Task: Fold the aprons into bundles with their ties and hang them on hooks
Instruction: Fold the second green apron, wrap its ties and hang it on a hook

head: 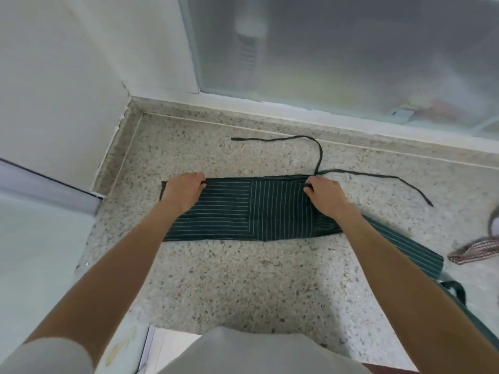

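Closest to me, at 6 o'clock, the speckled bench is bare stone. Past that lies the dark striped apron, folded into a long flat band in the middle of the bench.

My left hand sits on the band's end at 9 o'clock. Its fingers curl over the far edge, and I think this grip pinches the cloth there. My right hand sits on the end at 3 o'clock, fingers bent tight on the top corner where the ties begin.

To do this step well, I would pull both ends evenly so the band stays flat. Then I would fold or roll it tidy, keeping the edges lined up. The ties should stay free, because I need them to wrap the bundle.

The apron is dark green with thin pale stripes, some going across and some going up. More of it trails off toward 4 o'clock.

Farther out, two thin dark ties snake toward 12 and 2 o'clock. A checked cloth lies near 3 o'clock.
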A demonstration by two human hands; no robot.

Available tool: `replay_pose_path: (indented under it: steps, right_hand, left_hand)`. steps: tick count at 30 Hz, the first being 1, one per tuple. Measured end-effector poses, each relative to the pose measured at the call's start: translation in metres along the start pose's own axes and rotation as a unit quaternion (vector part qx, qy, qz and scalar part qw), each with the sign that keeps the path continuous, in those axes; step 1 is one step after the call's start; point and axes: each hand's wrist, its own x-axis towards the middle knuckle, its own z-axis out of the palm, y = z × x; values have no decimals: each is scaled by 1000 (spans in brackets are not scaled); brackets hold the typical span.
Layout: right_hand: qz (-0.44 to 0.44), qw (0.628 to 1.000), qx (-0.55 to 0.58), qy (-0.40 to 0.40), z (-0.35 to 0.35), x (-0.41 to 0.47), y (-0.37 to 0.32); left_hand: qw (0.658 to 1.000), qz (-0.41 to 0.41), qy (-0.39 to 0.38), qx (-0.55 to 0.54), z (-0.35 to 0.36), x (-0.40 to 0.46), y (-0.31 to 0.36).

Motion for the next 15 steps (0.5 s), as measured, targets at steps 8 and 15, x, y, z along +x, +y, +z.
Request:
replay_pose_path:
  steps: [8,15]
  right_hand:
    - [10,992,-119,33,6,29,-14]
    - [30,980,-194,34,7,41,-26]
  left_hand:
    - [993,-49,37,-102,20,3,-9]
    - [986,-43,90,-134,29,13,-15]
